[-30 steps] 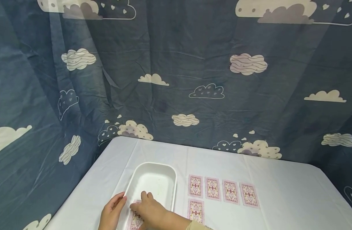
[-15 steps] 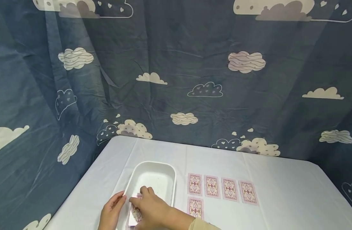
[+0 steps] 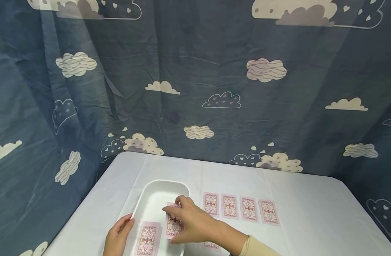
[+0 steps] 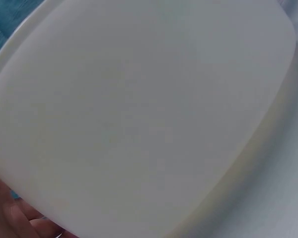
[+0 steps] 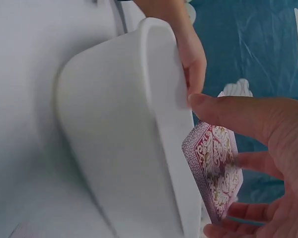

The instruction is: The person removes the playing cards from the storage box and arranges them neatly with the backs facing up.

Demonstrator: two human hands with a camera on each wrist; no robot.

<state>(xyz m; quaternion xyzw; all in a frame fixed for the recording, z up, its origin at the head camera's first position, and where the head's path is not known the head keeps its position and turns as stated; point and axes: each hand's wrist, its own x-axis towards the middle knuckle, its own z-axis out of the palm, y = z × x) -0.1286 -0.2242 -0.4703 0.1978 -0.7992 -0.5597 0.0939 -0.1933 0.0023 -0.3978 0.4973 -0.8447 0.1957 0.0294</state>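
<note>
Soft light brightens the head view, while the wrist views are dimmer, with blurry shadow beside the tray.

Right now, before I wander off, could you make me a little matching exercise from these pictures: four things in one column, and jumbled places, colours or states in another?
1. left hand
2. right hand
3. row of four cards
4. backdrop

A. on the white cloth
B. gripping the tray by its rim
C. dark blue with pale clouds
D. holding at least one card

Pairs: 1-B; 2-D; 3-A; 4-C
</note>
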